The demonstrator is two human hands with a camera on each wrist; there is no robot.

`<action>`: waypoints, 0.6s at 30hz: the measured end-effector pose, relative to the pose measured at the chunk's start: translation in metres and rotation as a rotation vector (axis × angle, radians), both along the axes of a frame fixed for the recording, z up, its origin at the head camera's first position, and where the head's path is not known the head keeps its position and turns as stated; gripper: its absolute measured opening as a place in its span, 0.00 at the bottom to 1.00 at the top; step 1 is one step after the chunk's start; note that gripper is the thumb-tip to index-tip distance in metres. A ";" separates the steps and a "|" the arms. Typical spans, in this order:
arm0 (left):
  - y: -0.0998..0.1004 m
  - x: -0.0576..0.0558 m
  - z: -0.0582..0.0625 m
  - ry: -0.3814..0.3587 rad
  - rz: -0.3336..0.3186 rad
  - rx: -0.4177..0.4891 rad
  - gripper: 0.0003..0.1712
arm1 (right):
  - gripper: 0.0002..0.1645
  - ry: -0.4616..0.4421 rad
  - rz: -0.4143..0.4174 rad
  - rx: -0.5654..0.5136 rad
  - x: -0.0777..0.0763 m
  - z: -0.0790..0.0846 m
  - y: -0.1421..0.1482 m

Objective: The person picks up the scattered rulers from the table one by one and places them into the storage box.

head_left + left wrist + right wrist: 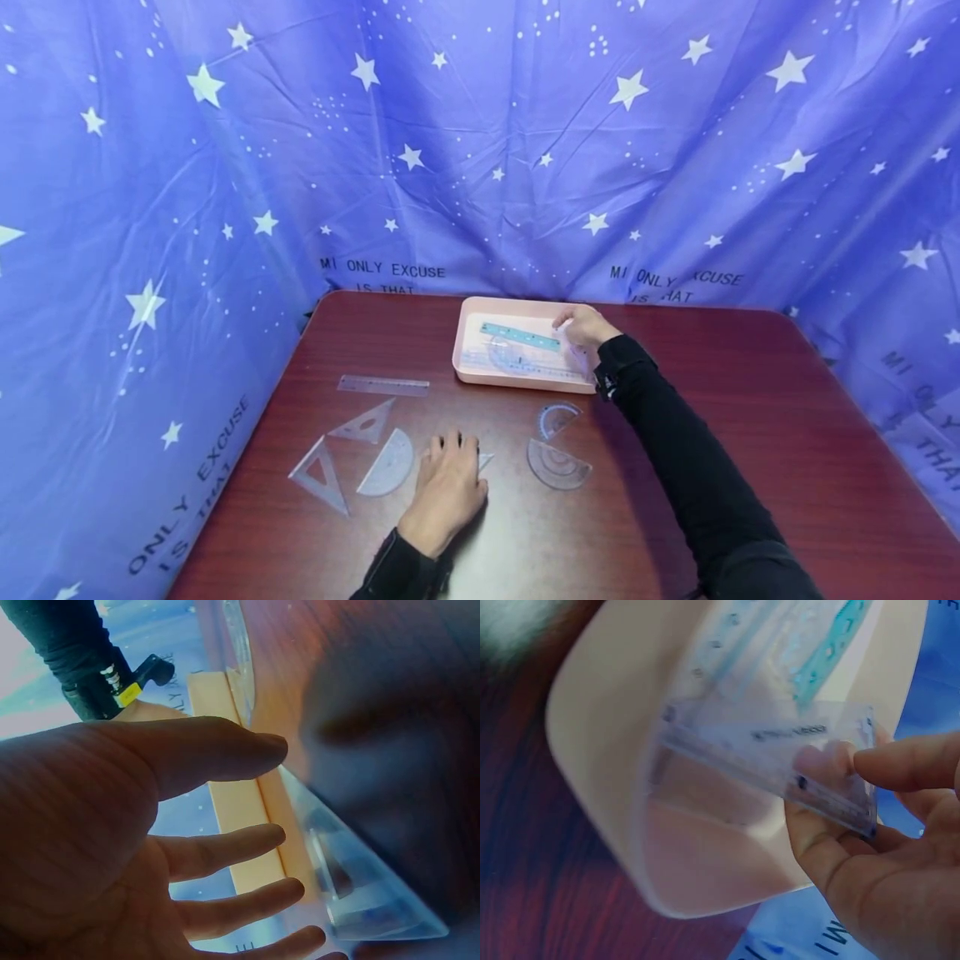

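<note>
At the right end of the pink tray (525, 385), my right hand (588, 327) pinches a clear set square (772, 746) between thumb and fingers. The set square tilts inside the tray, over its floor. A teal ruler (520, 336), a clear protractor (510, 356) and other clear rulers lie in the tray. My left hand (448, 483) is low over the table, fingers spread and fairly straight. Beneath it lies another clear set square (360, 889), mostly hidden in the head view. Whether the fingertips touch it, I cannot tell.
Left of my left hand lie a clear half-round protractor (387, 464), two set squares, one small (367, 423) and one larger (321, 477), and a straight ruler (383, 385). Right of it are a small blue-edged protractor (557, 419) and a larger clear one (558, 465). A starry curtain (480, 150) hangs behind the table.
</note>
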State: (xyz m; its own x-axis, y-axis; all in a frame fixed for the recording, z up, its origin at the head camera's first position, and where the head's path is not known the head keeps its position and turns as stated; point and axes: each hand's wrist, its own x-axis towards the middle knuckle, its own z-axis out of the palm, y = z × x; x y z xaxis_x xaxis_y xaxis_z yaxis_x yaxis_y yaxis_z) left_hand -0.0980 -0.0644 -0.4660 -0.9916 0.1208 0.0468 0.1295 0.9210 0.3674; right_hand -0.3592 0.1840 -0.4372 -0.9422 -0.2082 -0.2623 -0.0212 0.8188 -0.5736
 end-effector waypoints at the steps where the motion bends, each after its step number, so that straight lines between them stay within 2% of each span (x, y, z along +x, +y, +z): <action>1: 0.000 0.000 -0.001 0.003 -0.003 -0.008 0.24 | 0.31 0.004 0.019 0.013 0.000 -0.002 0.001; 3: -0.001 0.001 -0.002 -0.003 -0.003 -0.013 0.24 | 0.33 0.000 0.048 0.015 0.000 -0.006 0.002; 6: -0.001 0.002 -0.004 0.009 -0.006 -0.024 0.24 | 0.36 -0.044 0.047 -0.027 0.000 -0.011 0.005; 9: -0.001 0.003 -0.007 0.077 -0.016 -0.037 0.20 | 0.34 -0.064 0.035 -0.048 0.001 -0.012 0.005; 13: -0.003 0.004 -0.011 0.197 -0.028 -0.063 0.16 | 0.31 -0.014 0.054 0.026 0.002 -0.006 0.005; 16: -0.003 0.003 -0.011 0.228 -0.031 -0.075 0.15 | 0.32 0.009 0.089 0.099 0.003 -0.001 0.005; 18: -0.005 0.000 -0.018 0.234 -0.031 -0.075 0.14 | 0.33 0.002 0.105 0.125 0.004 0.002 0.006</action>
